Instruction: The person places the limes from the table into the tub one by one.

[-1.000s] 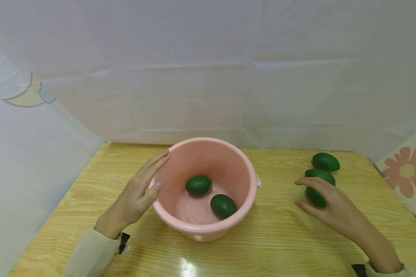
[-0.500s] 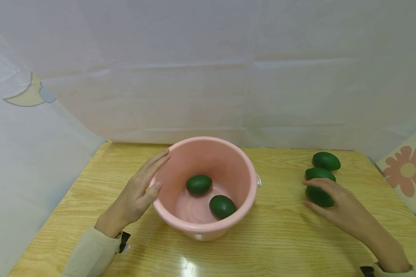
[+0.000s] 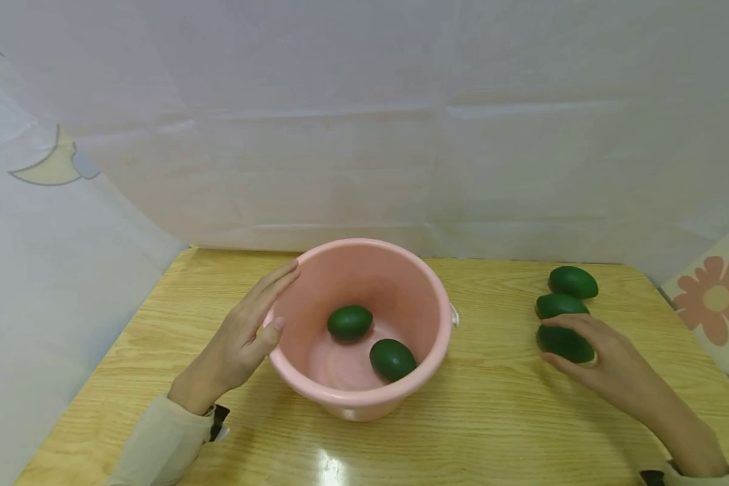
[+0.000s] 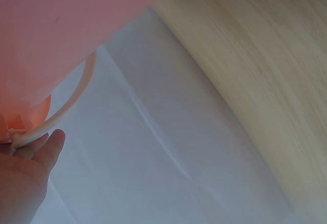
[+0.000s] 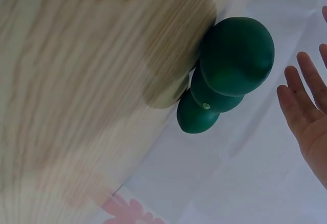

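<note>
A pink bucket (image 3: 355, 398) stands on the table with two dark green avocados inside, one near the middle (image 3: 349, 322) and one nearer its front right wall (image 3: 392, 360). My left hand (image 3: 237, 344) rests along the bucket's left side, fingers fairly straight, with fingertips and thumb at the rim. In the left wrist view its fingers touch the bucket near the handle's joint. On the right, three more avocados lie in a row. Over the nearest avocado (image 3: 565, 343) hovers my right hand (image 3: 613, 364), fingers spread around it; the right wrist view shows a gap between fingers and avocado (image 5: 237, 58).
The middle avocado (image 3: 561, 306) and the far avocado (image 3: 574, 282) lie just behind the nearest one. A white handle (image 4: 76, 93) hangs on the bucket. Pale printed sheets (image 3: 364, 135) hang behind and beside the wooden table (image 3: 492, 425).
My right hand has shifted slightly right and nearer, its fingers now around the nearest avocado. The left hand and bucket have stayed in place.
</note>
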The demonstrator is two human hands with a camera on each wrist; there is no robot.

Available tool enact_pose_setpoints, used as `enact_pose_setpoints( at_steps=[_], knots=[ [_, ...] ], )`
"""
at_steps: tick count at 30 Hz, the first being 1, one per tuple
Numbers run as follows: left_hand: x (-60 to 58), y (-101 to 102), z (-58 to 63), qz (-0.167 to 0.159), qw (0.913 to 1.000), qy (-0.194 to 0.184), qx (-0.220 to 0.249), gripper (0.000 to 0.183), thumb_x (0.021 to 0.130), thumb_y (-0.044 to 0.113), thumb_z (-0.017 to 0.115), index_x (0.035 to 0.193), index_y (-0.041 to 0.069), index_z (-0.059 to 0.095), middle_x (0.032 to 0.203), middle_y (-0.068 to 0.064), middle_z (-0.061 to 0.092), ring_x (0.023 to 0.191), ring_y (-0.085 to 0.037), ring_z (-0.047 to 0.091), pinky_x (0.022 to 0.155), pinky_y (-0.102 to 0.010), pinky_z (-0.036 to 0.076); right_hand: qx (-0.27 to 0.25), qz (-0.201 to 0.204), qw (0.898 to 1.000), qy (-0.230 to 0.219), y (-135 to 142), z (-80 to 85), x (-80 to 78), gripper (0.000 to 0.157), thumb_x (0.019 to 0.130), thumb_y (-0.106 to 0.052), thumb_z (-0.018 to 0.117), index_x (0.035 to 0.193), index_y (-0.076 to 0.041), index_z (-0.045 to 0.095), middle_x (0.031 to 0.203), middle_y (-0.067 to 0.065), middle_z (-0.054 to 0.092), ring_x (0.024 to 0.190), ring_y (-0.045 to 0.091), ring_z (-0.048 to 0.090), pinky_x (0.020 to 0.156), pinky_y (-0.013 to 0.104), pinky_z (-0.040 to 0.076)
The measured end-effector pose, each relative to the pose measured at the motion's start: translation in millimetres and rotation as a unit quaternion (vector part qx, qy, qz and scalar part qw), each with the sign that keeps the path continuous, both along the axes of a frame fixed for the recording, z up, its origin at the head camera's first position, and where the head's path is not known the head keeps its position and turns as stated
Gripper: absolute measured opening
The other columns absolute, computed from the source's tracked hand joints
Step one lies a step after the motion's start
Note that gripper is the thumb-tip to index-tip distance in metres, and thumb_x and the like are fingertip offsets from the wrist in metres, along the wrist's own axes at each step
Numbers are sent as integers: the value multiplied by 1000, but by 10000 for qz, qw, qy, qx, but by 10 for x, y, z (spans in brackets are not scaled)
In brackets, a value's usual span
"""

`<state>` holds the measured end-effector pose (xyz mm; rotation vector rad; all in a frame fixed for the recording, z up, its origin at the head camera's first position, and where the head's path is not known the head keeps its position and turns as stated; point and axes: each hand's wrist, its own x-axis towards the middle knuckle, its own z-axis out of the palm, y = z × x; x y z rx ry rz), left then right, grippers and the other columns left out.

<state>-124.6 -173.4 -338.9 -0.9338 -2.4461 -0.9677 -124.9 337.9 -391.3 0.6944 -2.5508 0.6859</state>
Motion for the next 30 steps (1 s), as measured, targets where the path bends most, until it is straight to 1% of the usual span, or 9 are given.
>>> enact_pose_setpoints(
  at_steps=[7, 11, 15, 18, 20, 22, 25, 27, 30],
  knots=[
    [-3, 0, -1, -8, 10000, -4, -15, 57, 97, 14, 45, 153, 8, 37, 160, -9, 35, 148, -26, 34, 123, -21, 21, 10, -6, 10000, -17, 80, -40, -24, 64, 60, -4, 91, 118, -14, 68, 115, 6, 66, 123, -24, 32, 93, -5, 26],
    [-5, 2, -4, -12, 10000, 24, -14, 57, 97, 14, 45, 153, 7, 37, 160, -10, 35, 148, -26, 34, 123, -21, 21, 103, -62, 9998, -132, 116, -51, -17, 60, 63, -9, 90, 119, -13, 67, 116, 13, 66, 121, -26, 29, 90, -6, 26],
    [-8, -1, -7, -52, 10000, 44, 19, 56, 98, 15, 45, 153, 7, 37, 159, -11, 36, 148, -26, 34, 123, -22, 21, 200, -168, 9993, -278, 140, -49, -17, 58, 66, -13, 90, 119, -11, 66, 119, 14, 66, 117, -24, 31, 86, -5, 28],
    [-8, -4, -9, -74, 10000, 34, 40, 57, 97, 14, 46, 153, 7, 37, 160, -11, 35, 148, -25, 33, 123, -22, 21, 263, -291, 9984, -416, 171, -56, -28, 57, 68, -16, 89, 119, -13, 66, 122, 15, 65, 115, -16, 40, 83, -3, 30],
    [-7, -7, -12, -76, 10000, 9, 44, 57, 97, 14, 46, 153, 7, 37, 160, -10, 35, 149, -25, 33, 123, -22, 20, 294, -388, 9974, -532, 197, -71, -38, 57, 69, -17, 89, 121, -13, 65, 124, 17, 63, 115, 1, 50, 81, 1, 32],
    [-3, -2, -5, -74, 10000, 8, 61, 59, 95, 13, 47, 153, 7, 37, 160, -10, 35, 149, -24, 33, 123, -21, 20, 317, -476, 9959, -699, 208, -78, -42, 56, 72, -18, 87, 122, -13, 64, 127, 19, 61, 115, 19, 54, 84, 14, 43],
    [-1, 5, -2, -74, 9999, 14, 87, 60, 94, 12, 47, 153, 8, 37, 160, -9, 35, 149, -23, 32, 123, -21, 20, 277, -531, 9934, -983, 211, -69, -45, 55, 75, -19, 85, 124, -9, 62, 129, 24, 57, 112, 43, 53, 84, 45, 50],
    [-3, 9, -3, -86, 9999, 36, 112, 61, 93, 12, 47, 153, 8, 37, 160, -9, 35, 149, -22, 32, 123, -20, 19, 260, -579, 9910, -1177, 202, -59, -44, 55, 77, -20, 84, 125, -7, 60, 130, 27, 55, 113, 49, 52, 78, 62, 46],
    [-10, 9, -10, -105, 9999, 65, 119, 60, 94, 13, 47, 153, 7, 37, 160, -10, 36, 149, -22, 33, 123, -21, 20, 248, -629, 9878, -1405, 207, -59, -52, 57, 78, -20, 83, 127, -4, 58, 131, 31, 52, 113, 54, 50, 77, 69, 44]
  ],
)
